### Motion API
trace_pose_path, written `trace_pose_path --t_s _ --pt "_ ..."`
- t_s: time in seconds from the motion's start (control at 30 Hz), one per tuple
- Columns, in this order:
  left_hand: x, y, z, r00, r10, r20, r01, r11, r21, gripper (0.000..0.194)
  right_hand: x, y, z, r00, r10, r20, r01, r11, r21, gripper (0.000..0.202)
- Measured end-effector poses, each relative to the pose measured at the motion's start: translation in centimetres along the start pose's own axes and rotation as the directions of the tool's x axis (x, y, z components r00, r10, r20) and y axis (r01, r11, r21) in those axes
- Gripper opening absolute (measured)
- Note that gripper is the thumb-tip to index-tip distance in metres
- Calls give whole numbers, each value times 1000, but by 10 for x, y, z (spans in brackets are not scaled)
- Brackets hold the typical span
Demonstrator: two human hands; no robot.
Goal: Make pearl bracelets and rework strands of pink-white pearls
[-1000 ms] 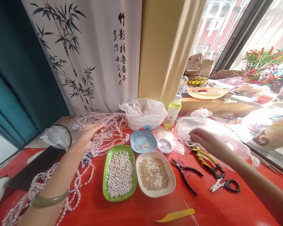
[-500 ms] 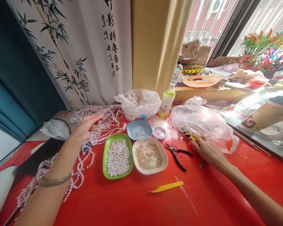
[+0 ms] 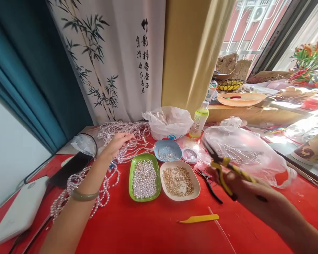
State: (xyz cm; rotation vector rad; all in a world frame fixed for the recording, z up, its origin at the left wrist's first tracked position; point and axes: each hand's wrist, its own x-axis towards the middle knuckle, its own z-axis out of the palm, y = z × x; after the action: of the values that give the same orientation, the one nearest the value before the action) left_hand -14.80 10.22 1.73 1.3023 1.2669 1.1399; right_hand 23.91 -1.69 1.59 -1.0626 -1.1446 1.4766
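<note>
My left hand [image 3: 118, 143] is raised over the pile of pearl strands [image 3: 137, 131] at the back left. Its fingers are pinched together; what they hold is too small to name. On the right, my right hand [image 3: 237, 181] grips yellow-handled pliers [image 3: 222, 164], their dark jaws pointing up and left. Between my hands stand a green tray [image 3: 131, 193] of white pearls, a cream tray [image 3: 175, 197] of gold beads and a blue dish [image 3: 159, 144] with small metal pieces. Black-handled pliers [image 3: 210, 187] lie beside the cream tray. Yellow tweezers [image 3: 200, 218] rest in front.
Behind the trays are a white plastic bag [image 3: 169, 123], a green-capped drink bottle [image 3: 200, 121] and a small round container [image 3: 189, 155]. A clear bag [image 3: 241, 144] spreads at the back right. A white device [image 3: 19, 211] lies at the far left.
My right hand has lifted the yellow-handled pliers off the table. My left hand remains pinched above the pearl strands. The whole view has shifted, with the table's things appearing farther right.
</note>
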Motion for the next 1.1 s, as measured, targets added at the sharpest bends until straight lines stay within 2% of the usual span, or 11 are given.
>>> trace_pose_path --t_s 0.07,0.1,0.17,0.23,0.3,0.4,0.53,0.67,0.9,0.97,1.1 --pt "-2 1 1 1000 10 -1 -10 999 41 24 13 5 34 982 46 182 -68 991 116 24" --pt "-3 2 1 1000 14 0 -14 998 56 24 21 7 51 950 71 304 -142 965 219 22" --pt "-5 2 0 1000 17 1 -17 997 80 23 37 12 81 859 105 501 -297 900 320 18" --pt "-7 3 -1 1000 20 -4 -19 996 93 22 52 17 103 795 129 593 -391 856 338 15" --pt "-7 5 -2 1000 27 1 -27 995 95 20 64 21 118 777 157 609 -430 840 332 16" --pt "-7 7 -3 999 39 16 -41 991 128 20 78 26 130 780 193 595 -455 828 328 18" --pt "-3 4 -3 996 85 37 -90 983 163 21 89 27 134 789 204 579 -453 830 325 17" --pt "1 -2 -2 994 94 64 -102 985 140 24 94 26 136 770 217 600 -474 824 310 14" --pt "-2 1 0 992 116 -55 -109 986 127 22 91 26 135 776 250 580 -493 814 308 14" --pt "-4 2 2 993 121 -10 -118 983 143 24 93 27 136 781 252 572 -487 818 305 14" --pt "-9 6 7 976 88 201 -127 973 191 25 101 28 142 820 207 533 -427 842 330 12"
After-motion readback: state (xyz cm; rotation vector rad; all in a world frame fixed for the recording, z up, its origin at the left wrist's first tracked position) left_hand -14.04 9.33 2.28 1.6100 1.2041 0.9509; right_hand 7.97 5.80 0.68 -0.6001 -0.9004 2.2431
